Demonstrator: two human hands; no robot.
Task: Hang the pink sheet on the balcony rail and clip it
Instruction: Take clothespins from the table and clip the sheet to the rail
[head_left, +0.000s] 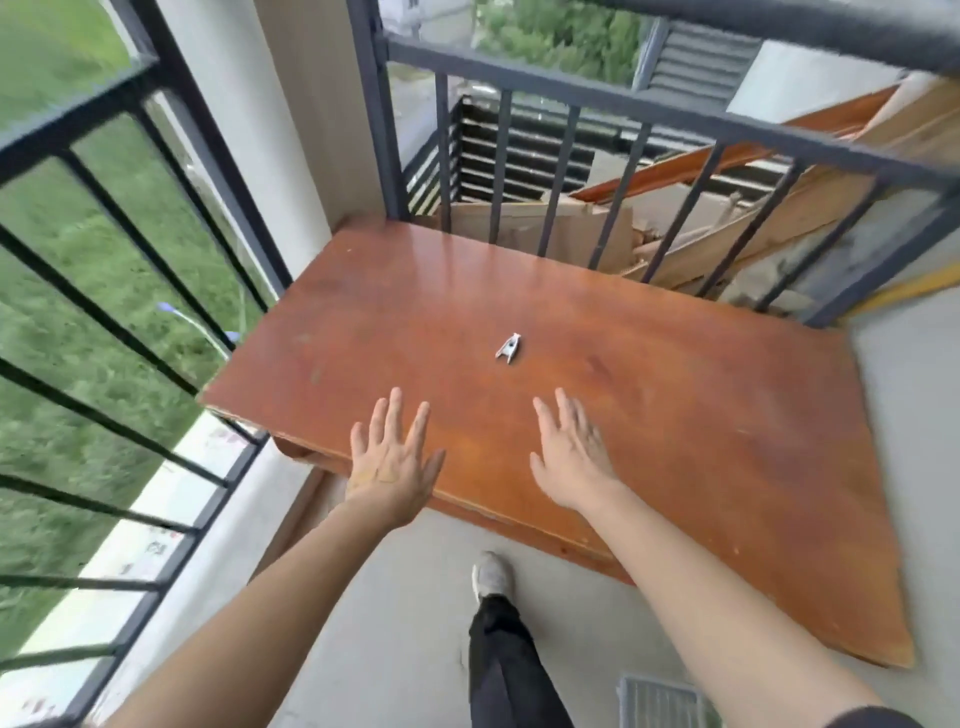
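**A:** what's the setup?

**B:** concrete balcony floor, brown wooden table in the corner, dark metal rail on 2 sides, grass off to the left.

**A:** and the clip?

**B:** 1 small white clip lying mid-table, just ahead of both hands. Left hand and right hand are flat, fingers spread, at the near edge, holding nothing.

**A:** boxes?

**B:** only loose cardboard and planks behind the rail.

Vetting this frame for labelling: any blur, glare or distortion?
Head view: soft daylight, no hard shadows; pale glare on the far end of the table; the left railing is blurred and bowed by the wide lens; clip, left hand and right hand look fairly sharp.
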